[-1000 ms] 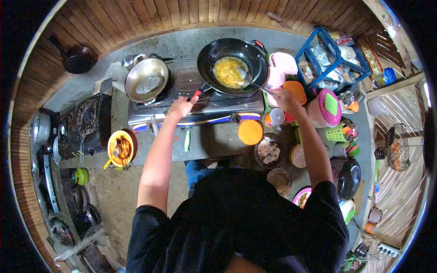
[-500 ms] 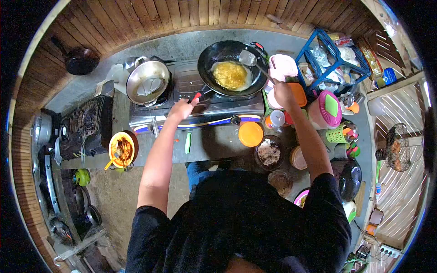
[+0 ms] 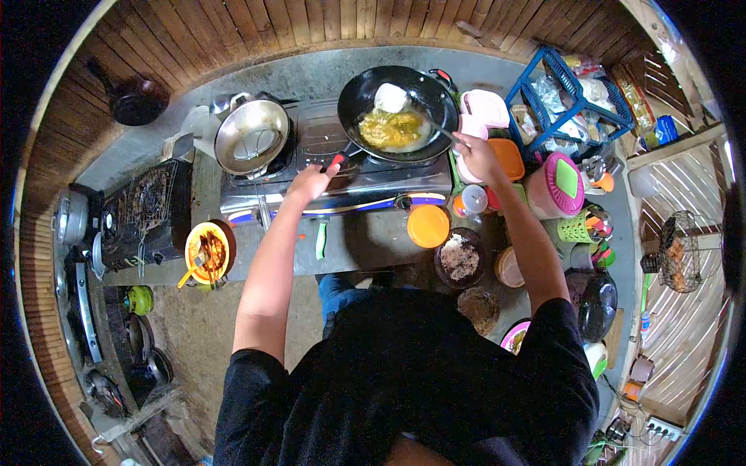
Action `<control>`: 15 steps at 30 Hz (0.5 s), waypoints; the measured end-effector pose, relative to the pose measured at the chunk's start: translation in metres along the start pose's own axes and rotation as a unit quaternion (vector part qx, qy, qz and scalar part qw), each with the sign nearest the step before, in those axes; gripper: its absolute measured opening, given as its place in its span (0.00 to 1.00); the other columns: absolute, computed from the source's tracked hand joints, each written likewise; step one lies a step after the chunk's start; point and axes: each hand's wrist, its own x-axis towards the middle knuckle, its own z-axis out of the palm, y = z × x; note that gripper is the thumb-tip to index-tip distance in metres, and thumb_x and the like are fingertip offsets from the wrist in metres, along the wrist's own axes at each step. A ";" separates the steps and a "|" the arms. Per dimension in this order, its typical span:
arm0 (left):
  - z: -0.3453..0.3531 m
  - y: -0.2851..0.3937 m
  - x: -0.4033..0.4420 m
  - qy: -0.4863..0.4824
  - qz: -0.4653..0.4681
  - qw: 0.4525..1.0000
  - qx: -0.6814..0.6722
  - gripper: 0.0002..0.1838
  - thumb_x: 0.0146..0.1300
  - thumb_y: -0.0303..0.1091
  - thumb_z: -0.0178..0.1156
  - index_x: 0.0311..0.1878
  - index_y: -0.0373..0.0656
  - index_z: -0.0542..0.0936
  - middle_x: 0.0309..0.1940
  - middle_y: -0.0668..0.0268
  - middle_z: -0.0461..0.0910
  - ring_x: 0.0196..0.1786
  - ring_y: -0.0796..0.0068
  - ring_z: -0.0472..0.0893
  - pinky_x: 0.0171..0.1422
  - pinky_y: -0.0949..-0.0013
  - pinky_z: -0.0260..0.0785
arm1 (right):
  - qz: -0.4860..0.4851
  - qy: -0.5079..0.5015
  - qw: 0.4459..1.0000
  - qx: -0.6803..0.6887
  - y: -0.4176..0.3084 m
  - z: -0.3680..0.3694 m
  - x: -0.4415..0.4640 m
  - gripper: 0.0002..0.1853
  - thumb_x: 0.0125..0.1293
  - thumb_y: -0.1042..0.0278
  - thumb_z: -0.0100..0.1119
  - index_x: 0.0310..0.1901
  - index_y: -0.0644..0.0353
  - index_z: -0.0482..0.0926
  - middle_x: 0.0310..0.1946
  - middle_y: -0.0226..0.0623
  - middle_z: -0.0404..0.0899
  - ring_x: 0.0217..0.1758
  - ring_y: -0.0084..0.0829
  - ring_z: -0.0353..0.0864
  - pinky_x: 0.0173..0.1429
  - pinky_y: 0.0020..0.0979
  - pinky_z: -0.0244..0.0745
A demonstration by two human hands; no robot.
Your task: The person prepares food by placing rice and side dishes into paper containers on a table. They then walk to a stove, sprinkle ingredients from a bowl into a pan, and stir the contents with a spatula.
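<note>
My left hand [image 3: 311, 182] is closed around the red-tipped handle of a black wok [image 3: 353, 93], steadying it on the stove. My right hand [image 3: 475, 153], to the wok's right, grips the handle of a metal spatula [image 3: 391, 99]. The spatula's blade shines white at the far side of the wok, just behind the food. Yellow food, which looks like egg [image 3: 385, 129], lies in oil at the bottom of the wok.
A metal pan [image 3: 228, 140] sits on the left burner of the stove [image 3: 311, 198]. An orange bowl [image 3: 191, 252] with a spoon stands at the counter's left. Plastic tubs, an orange lid [image 3: 428, 226] and a blue rack [image 3: 579, 93] crowd the right side.
The spatula's blade has moved from the wok's right rim leftward, to behind the egg. My right hand has shifted slightly left and down; my left hand stays on the wok handle.
</note>
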 end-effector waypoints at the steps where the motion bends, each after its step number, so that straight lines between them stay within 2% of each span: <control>1: -0.001 0.001 -0.001 -0.002 -0.005 1.000 -0.008 0.45 0.62 0.68 0.42 0.65 0.33 0.65 0.65 0.48 0.63 0.68 0.54 0.63 0.71 0.62 0.54 | -0.015 0.033 0.996 -0.075 -0.001 -0.003 0.001 0.18 0.64 0.69 0.53 0.56 0.58 0.75 0.37 0.53 0.80 0.41 0.43 0.81 0.45 0.38 0.74; 3: -0.002 0.002 -0.002 -0.004 -0.005 1.000 -0.003 0.45 0.62 0.68 0.42 0.65 0.33 0.65 0.65 0.48 0.63 0.68 0.54 0.63 0.71 0.62 0.54 | -0.040 0.090 0.979 -0.178 -0.008 -0.009 -0.002 0.19 0.64 0.70 0.50 0.57 0.56 0.73 0.35 0.54 0.79 0.42 0.53 0.79 0.46 0.46 0.74; 7: -0.004 0.004 -0.005 -0.008 -0.004 1.000 0.010 0.45 0.62 0.69 0.40 0.65 0.33 0.65 0.66 0.49 0.63 0.68 0.54 0.63 0.72 0.62 0.54 | 0.022 0.069 0.968 -0.242 -0.001 -0.010 -0.001 0.18 0.62 0.72 0.52 0.54 0.61 0.75 0.37 0.58 0.78 0.38 0.52 0.79 0.39 0.45 0.75; 9: -0.003 0.003 -0.006 0.005 0.001 1.000 -0.004 0.47 0.60 0.70 0.43 0.64 0.30 0.65 0.64 0.46 0.65 0.68 0.54 0.65 0.71 0.62 0.55 | -0.011 0.005 0.980 -0.198 -0.002 -0.010 -0.009 0.18 0.63 0.72 0.52 0.55 0.63 0.74 0.32 0.52 0.81 0.31 0.47 0.82 0.35 0.43 0.75; 10: -0.002 0.003 -0.006 0.018 0.005 1.000 -0.019 0.50 0.59 0.71 0.45 0.63 0.27 0.66 0.62 0.44 0.67 0.67 0.53 0.66 0.70 0.62 0.56 | -0.011 0.005 0.980 -0.199 0.013 -0.003 -0.007 0.18 0.63 0.72 0.52 0.55 0.63 0.74 0.32 0.52 0.81 0.31 0.47 0.82 0.35 0.43 0.75; 11: -0.002 0.002 -0.004 0.018 0.006 1.000 -0.019 0.50 0.59 0.71 0.45 0.63 0.27 0.66 0.62 0.44 0.67 0.67 0.53 0.66 0.70 0.62 0.56 | -0.027 -0.005 0.993 -0.117 0.045 0.012 -0.003 0.18 0.64 0.70 0.53 0.55 0.59 0.75 0.32 0.51 0.81 0.35 0.46 0.82 0.38 0.42 0.75; 12: -0.002 0.001 -0.002 0.003 0.002 1.000 -0.004 0.48 0.60 0.70 0.42 0.64 0.30 0.65 0.64 0.46 0.65 0.68 0.54 0.65 0.71 0.62 0.55 | -0.043 -0.015 0.998 -0.033 0.043 0.016 -0.004 0.18 0.64 0.68 0.53 0.55 0.55 0.76 0.32 0.50 0.81 0.38 0.45 0.83 0.40 0.41 0.76; 13: -0.001 0.001 0.000 -0.011 -0.002 1.000 0.011 0.46 0.62 0.70 0.39 0.65 0.32 0.65 0.66 0.49 0.63 0.69 0.55 0.63 0.71 0.62 0.54 | -0.043 -0.015 0.998 -0.034 0.041 0.016 -0.004 0.18 0.64 0.68 0.53 0.55 0.55 0.76 0.32 0.50 0.81 0.38 0.45 0.83 0.40 0.41 0.76; 15: 0.000 -0.001 0.002 -0.011 0.000 1.000 0.009 0.46 0.62 0.70 0.39 0.65 0.33 0.65 0.65 0.49 0.64 0.69 0.55 0.63 0.71 0.62 0.54 | 0.121 -0.141 0.975 0.121 0.030 0.015 -0.008 0.17 0.64 0.65 0.55 0.54 0.56 0.77 0.33 0.47 0.82 0.38 0.40 0.84 0.40 0.37 0.76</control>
